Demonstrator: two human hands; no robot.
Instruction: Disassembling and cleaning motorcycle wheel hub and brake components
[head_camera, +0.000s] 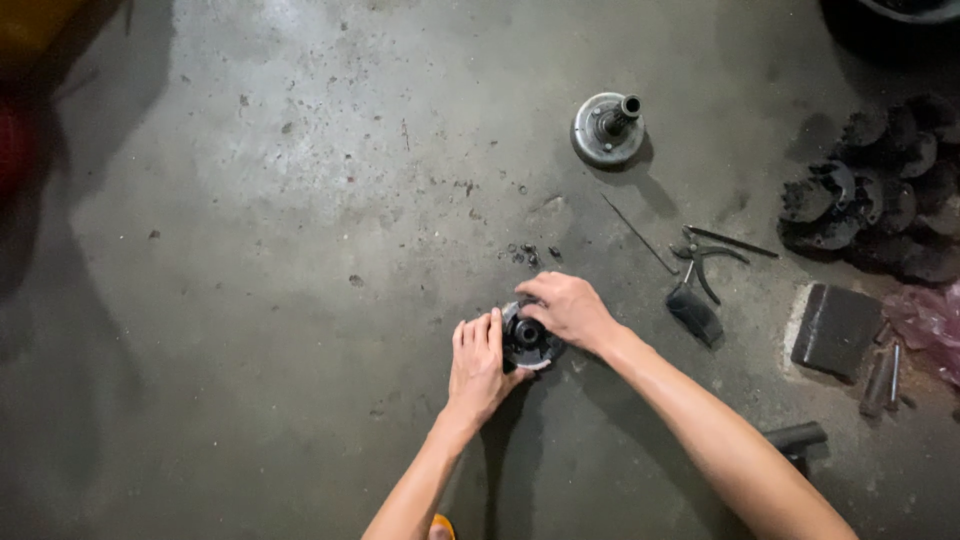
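Note:
A round dark metal part (527, 337) with a central hub sits on the grey concrete floor (300, 250). My left hand (476, 365) is wrapped against its left side, fingers pointing up. From the upper right, my right hand (568, 305) curls over the part's rim. Both hands grip the same piece, and its far right edge is hidden under my right fingers.
A metal disc with an upright shaft (609, 127) stands farther back. Pliers (697, 275), thin rods (640, 235) and small loose bits (528, 254) lie to the right. A pile of dark gear-like parts (870, 205), a dark block (836, 328) and pink plastic (930, 320) fill the right side.

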